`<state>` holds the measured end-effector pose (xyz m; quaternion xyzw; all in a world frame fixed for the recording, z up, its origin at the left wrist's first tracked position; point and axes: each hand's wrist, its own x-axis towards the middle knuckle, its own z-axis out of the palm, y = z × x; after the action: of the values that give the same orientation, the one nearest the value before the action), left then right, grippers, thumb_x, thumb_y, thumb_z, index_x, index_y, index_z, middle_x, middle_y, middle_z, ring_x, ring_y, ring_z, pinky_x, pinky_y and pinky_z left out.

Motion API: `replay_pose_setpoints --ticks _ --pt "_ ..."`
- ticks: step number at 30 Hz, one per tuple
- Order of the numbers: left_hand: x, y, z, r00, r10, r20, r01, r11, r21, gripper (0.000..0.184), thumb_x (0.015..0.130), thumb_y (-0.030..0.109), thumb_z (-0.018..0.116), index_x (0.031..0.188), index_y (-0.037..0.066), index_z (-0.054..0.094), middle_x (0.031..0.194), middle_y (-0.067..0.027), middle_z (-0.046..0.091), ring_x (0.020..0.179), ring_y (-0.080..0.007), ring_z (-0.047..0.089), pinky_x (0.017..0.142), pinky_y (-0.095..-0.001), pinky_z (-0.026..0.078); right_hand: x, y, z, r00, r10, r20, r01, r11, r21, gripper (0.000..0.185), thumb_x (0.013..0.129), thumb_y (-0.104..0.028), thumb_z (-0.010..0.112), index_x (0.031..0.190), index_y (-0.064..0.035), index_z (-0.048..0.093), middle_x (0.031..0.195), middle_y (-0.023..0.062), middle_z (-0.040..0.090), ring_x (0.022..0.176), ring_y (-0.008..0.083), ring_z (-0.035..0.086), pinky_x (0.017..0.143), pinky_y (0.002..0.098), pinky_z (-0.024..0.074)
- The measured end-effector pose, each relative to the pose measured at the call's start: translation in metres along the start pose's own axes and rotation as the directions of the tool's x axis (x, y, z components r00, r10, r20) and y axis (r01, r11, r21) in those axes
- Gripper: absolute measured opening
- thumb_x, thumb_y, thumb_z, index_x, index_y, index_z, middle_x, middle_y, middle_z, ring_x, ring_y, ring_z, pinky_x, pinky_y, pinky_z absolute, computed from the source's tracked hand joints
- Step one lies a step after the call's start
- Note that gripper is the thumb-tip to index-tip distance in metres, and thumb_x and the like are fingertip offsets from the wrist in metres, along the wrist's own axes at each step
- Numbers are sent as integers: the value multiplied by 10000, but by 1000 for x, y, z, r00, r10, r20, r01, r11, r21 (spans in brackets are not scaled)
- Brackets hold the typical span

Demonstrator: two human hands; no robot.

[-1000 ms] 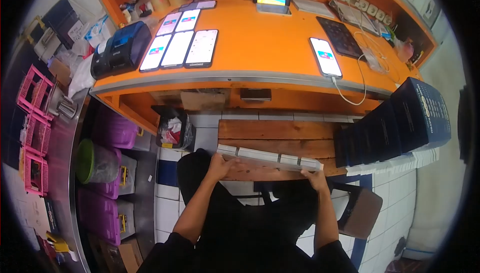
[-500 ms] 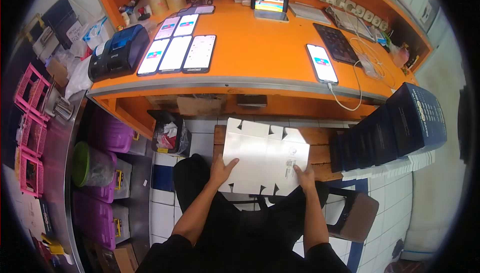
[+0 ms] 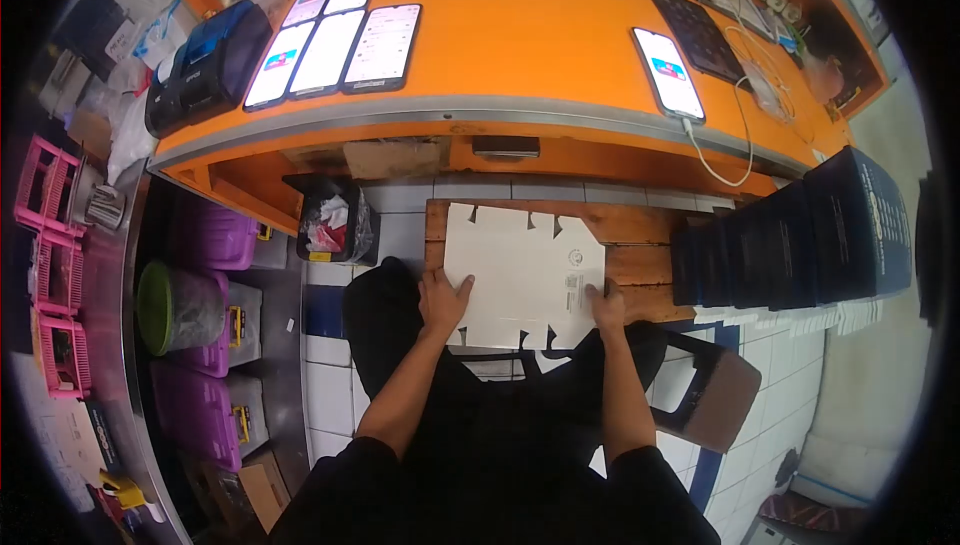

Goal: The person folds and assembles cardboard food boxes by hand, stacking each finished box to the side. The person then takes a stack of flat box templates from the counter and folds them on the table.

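A flat, unfolded white cardboard box blank (image 3: 520,275) with notched edges and small printed marks lies level over my lap, above the wooden bench. My left hand (image 3: 445,300) grips its left edge, thumb near the top face. On the opposite side my right hand (image 3: 606,305) holds the right edge, its thumb close to the printed code. The undersides of both hands are hidden. To the right, a row of dark blue boxes (image 3: 780,235) stands on the wooden bench (image 3: 640,245).
An orange desk (image 3: 500,45) ahead carries several lit phones (image 3: 380,48), a label printer (image 3: 210,70), a tablet (image 3: 695,33) and a phone on a cable (image 3: 668,73). A bin (image 3: 340,220) and purple-lidded tubs (image 3: 195,405) stand left. A brown stool (image 3: 725,400) is at right.
My view has tilted down, so the desk sits higher in the picture. The cardboard blank now looks flatter and lower against the bench, with both hands still at its edges.
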<state>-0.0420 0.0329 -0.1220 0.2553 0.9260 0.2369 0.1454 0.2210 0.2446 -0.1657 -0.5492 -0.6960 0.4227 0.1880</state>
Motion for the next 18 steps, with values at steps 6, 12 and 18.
replay_pose_setpoints --ticks 6,12,18 --pt "1 -32 24 985 88 -145 -115 976 -183 496 895 345 695 1196 -40 612 1112 -283 649 1005 -494 617 901 -518 507 -11 10 2 990 -83 -113 103 978 184 322 853 -125 710 1107 68 670 945 197 733 852 267 707 777 361 527" --pt "-5 -21 -2 999 25 -48 -38 955 -293 391 911 336 662 1132 13 675 1059 -252 690 993 -441 661 874 -501 524 -22 -4 0 988 87 -129 -85 996 19 318 857 -155 695 1082 70 677 906 240 717 841 355 711 763 425 530" --pt "-8 -18 -7 999 33 -24 -38 966 -256 416 921 343 647 1157 1 666 1066 -279 680 998 -463 654 877 -507 521 -21 6 6 979 -17 -201 13 1000 -23 241 874 -145 679 1014 51 695 758 122 686 675 189 624 643 354 486"
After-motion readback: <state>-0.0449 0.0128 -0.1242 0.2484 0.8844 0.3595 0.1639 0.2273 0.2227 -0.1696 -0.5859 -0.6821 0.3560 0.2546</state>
